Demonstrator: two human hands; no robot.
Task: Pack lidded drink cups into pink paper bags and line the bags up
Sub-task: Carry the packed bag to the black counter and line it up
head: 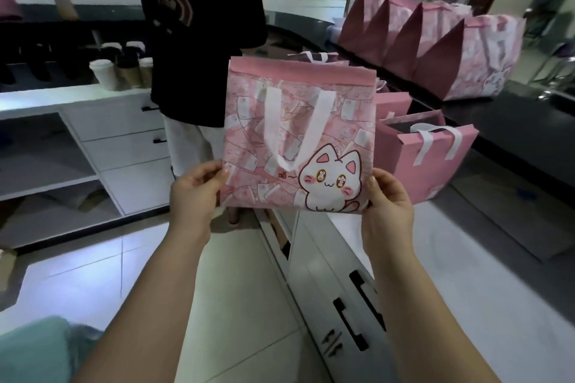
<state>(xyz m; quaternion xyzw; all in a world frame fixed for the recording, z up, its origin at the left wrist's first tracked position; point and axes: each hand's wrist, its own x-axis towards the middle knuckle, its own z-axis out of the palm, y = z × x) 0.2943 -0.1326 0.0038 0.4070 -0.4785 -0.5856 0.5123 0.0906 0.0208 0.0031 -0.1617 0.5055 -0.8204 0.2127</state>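
Both hands — left (194,193), right (387,202) — pinch flat bag (298,140) at btm corners; light, floppy — better held by handles (298,121).

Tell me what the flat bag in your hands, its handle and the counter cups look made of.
Pink cat-print bag: matte printed paper by its look, crisp folded top band; nonwoven fabric is possible. Handle: flat white strap hanging limp, likely fabric tape. Lidded cups: brown bodies suggest kraft paper, white lids probably plastic; too blurred to confirm.
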